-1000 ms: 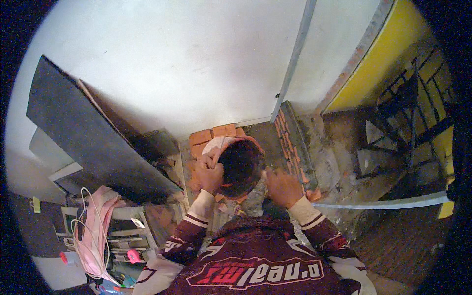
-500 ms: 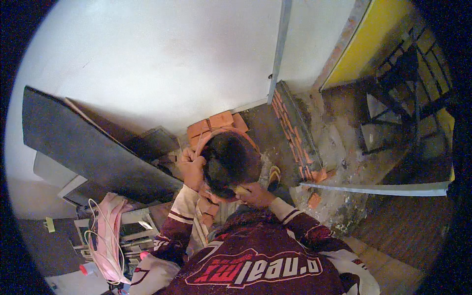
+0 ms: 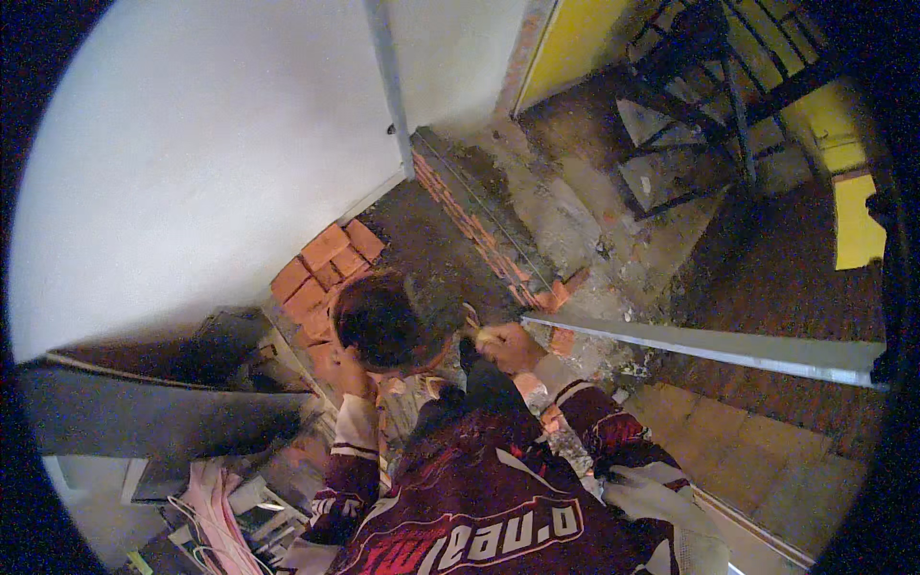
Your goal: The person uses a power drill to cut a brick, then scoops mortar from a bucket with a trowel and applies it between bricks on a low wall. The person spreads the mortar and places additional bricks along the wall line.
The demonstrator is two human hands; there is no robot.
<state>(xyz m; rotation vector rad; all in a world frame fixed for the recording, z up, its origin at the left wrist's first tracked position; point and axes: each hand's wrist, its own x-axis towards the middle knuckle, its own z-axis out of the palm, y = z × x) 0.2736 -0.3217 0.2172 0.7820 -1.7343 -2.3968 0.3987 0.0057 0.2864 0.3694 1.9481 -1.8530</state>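
The round orange-rimmed bucket [image 3: 443, 356], dark inside, is in front of me, and its contents are too dark to make out. My left hand [image 3: 353, 374] is closed on the near left of its rim. To the right of the bucket, my right hand [image 3: 517, 347] is wrapped around a pale tan handle [image 3: 489, 336]; I cannot make out the working end of that tool. Just beyond this hand, a sandalled foot [image 3: 470, 316] partly shows. Stacked orange bricks [image 3: 326, 257] stand behind the bucket, against the white wall.
A low brick course [image 3: 474, 225] runs along the floor, with a string beside it. One long metal straightedge [image 3: 690, 347] extends to the right; another bar [image 3: 388, 81] stands upright. A dark board [image 3: 144, 407] and pink bag [image 3: 211, 503] lie left. Dark metal frames [image 3: 709, 125] stand far right.
My view has turned to the right. My right hand, with the tan handle, has moved from the bucket's near rim out to its right. My left hand stays on the rim.
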